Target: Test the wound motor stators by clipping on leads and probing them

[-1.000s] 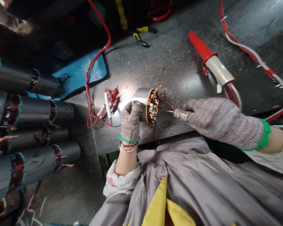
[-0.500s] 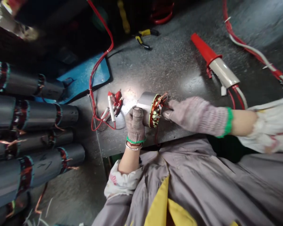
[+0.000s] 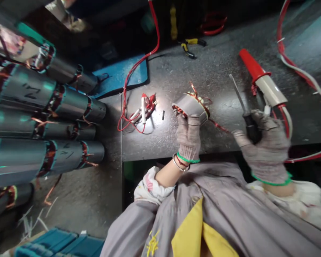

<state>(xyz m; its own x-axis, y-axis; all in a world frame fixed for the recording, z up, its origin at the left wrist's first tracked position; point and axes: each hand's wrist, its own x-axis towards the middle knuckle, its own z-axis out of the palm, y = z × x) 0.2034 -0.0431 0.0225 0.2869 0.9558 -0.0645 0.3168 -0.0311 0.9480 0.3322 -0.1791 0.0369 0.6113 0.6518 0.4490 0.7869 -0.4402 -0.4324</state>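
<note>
A short metal stator ring with copper windings rests on the dark metal bench, tilted, its wires trailing right. My gloved left hand grips its near side, fingers on the rim. Farther right, my gloved right hand is wrapped round the black handle of a screwdriver, whose thin shaft points up and away. A red and cream hand tool lies just beyond that hand. Left of the ring is a small black piece on the bench.
Red and white clips with red leads lie left of the ring. Yellow-black pliers are at the back. A blue board sits back left. Several long metal cylinders with copper windings fill the left. Blue crates stand at lower left.
My right hand has left the ring's wires, moved right, and now holds the screwdriver. The ring has turned in my left hand. The view has shifted, bringing the black piece and crates into sight.
</note>
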